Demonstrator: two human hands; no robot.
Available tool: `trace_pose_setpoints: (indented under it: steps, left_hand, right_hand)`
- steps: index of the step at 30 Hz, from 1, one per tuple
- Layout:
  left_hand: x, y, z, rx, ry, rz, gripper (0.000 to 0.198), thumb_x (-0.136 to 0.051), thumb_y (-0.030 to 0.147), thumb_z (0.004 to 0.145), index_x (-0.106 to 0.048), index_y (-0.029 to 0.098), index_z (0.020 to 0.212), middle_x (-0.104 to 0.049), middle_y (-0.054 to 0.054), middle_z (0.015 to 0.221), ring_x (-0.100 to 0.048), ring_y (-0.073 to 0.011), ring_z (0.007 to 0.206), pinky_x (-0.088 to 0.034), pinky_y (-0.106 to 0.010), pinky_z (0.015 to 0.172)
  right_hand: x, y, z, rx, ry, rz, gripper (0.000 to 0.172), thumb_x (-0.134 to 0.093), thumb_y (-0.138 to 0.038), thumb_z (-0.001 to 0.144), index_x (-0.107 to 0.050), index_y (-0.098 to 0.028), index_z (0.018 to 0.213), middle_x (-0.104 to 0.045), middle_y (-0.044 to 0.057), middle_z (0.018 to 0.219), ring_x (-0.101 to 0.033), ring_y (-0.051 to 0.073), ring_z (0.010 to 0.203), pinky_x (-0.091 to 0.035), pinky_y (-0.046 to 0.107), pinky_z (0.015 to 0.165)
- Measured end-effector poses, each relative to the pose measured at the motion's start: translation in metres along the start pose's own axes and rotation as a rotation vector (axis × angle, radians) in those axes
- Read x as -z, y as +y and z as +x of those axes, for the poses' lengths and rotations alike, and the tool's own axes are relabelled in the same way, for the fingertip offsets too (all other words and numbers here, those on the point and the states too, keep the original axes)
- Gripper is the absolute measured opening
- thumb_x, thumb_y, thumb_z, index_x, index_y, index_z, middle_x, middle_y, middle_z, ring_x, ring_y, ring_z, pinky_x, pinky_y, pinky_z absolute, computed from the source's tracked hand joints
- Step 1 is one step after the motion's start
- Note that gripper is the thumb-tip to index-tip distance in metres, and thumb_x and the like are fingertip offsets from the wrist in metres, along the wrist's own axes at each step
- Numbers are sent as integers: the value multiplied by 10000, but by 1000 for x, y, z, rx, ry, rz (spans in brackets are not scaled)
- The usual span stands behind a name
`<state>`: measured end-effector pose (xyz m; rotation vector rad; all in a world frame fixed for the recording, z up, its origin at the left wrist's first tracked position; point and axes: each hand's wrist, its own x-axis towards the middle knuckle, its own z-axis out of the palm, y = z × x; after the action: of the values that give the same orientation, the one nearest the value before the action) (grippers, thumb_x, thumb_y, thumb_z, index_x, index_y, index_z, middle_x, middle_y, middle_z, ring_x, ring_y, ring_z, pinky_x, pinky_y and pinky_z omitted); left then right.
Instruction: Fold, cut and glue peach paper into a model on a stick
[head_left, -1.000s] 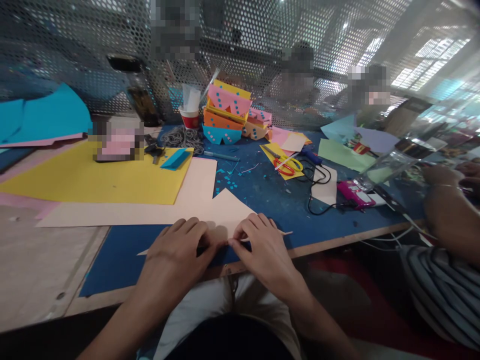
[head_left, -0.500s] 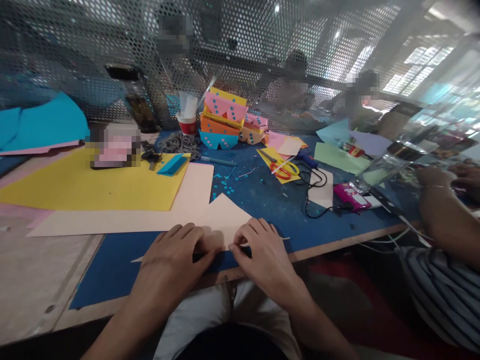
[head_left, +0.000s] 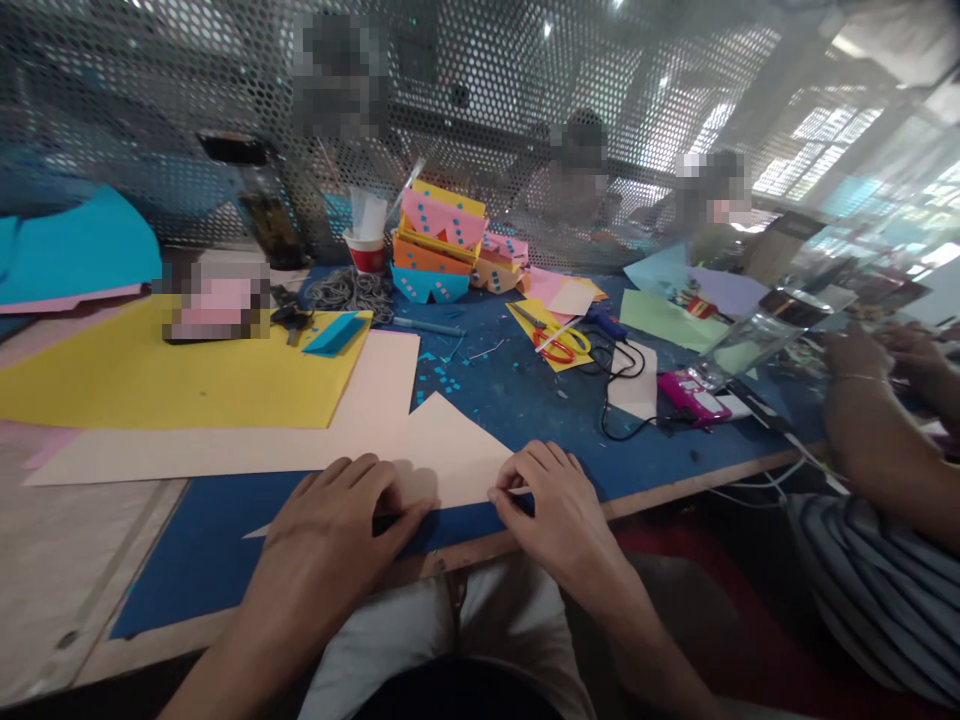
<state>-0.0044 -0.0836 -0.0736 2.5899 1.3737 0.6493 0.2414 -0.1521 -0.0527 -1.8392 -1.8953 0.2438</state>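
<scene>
A cream sheet of paper (head_left: 454, 455), folded so that one corner points away from me, lies at the table's near edge. On its left part rests my left hand (head_left: 337, 525), fingers curled over the sheet and thumb against the near fold. My right hand (head_left: 559, 510) is closed at the right end of the same fold, with thumb and forefinger together on the paper. A thin pale tip of the sheet pokes out to the left of my left hand. The fingers hide both ends of the fold.
Yellow card (head_left: 262, 385) lies over larger cream card (head_left: 187, 450) on the left. Farther back stand a paper cup (head_left: 367, 250) and stacked coloured paper shapes (head_left: 439, 240). Scissors (head_left: 559, 342), a corded glue gun (head_left: 606, 322) and a glass jar (head_left: 765, 335) lie right, near another person's arm (head_left: 862, 410).
My right hand has slid right along the fold, while my left hand has shifted slightly left. More of the near edge shows between them. The view has shifted a little.
</scene>
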Motion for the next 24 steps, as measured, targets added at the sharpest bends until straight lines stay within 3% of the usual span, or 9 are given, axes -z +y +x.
trace_pose_setpoints:
  steps: [15,24]
  left_hand:
    - [5,-2,-5,76,-49,26,280,-596,487,957,-628,259,798,-704,-15,832,-642,-258,850,-374,-398,790]
    - [13,-3,-9,114,-22,16,322,-595,536,958,-620,267,783,-707,-27,827,-643,-282,853,-379,-427,798]
  right_hand:
    - [17,33,-13,-67,28,19,148,-697,-111,943,-649,-241,888,-684,6,968,-611,232,973,-384,389,870]
    - [19,38,-14,-64,23,10,123,-673,-134,955,-662,-248,909,-697,14,982,-637,242,983,-418,392,882]
